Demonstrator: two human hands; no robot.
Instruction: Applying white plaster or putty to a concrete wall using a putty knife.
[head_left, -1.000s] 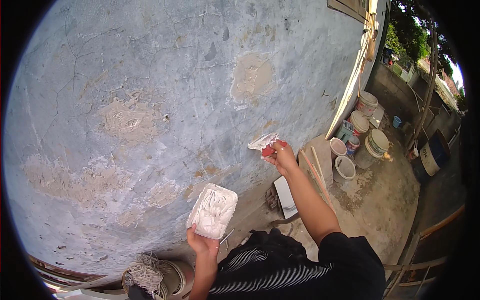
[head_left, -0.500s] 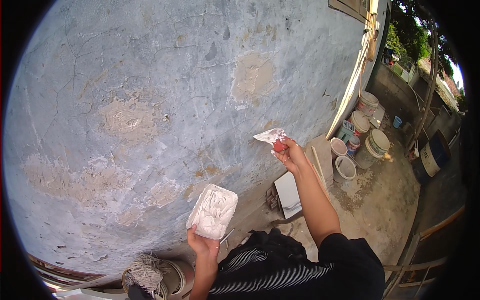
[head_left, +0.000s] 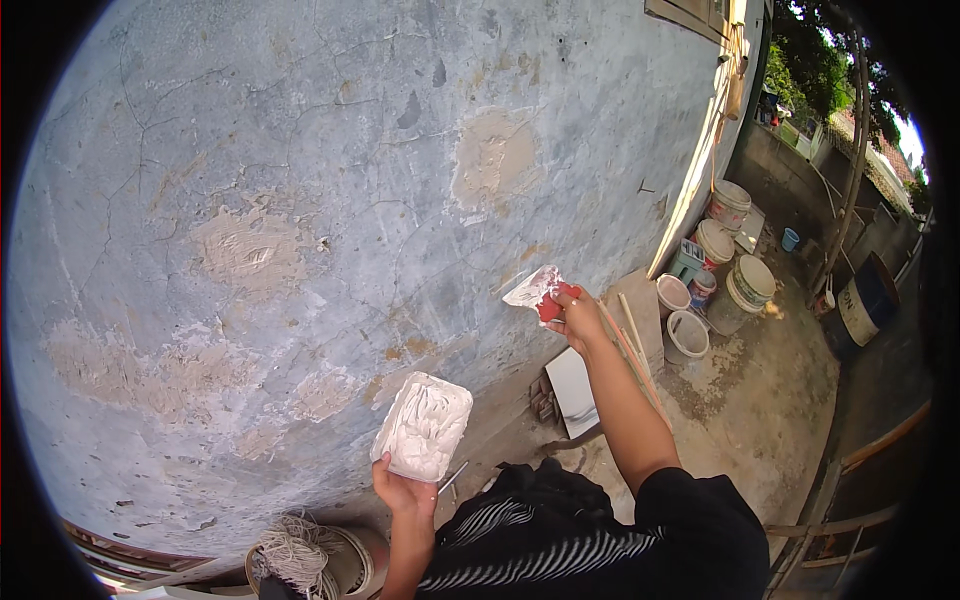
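My left hand is closed on the lower edge of a shallow rectangular tub heaped with creamy white putty. In my right hand is a putty knife with a red handle, its broad blade coated with putty and pointing left. The blade is near the blue-grey wall; whether it touches I cannot tell. Beige putty patches mark the wall: one patch above the knife, another patch farther left, and a wide smear low on the left.
Several buckets stand along the wall's foot at right, near a blue-and-white drum. A white board and wooden sticks lean below my right arm. A bucket with a string mop stands at lower left.
My right hand has turned the putty knife slightly, so more of the red handle shows, and it sits a little lower. The left hand still holds the tub almost unmoved. The view has shifted slightly.
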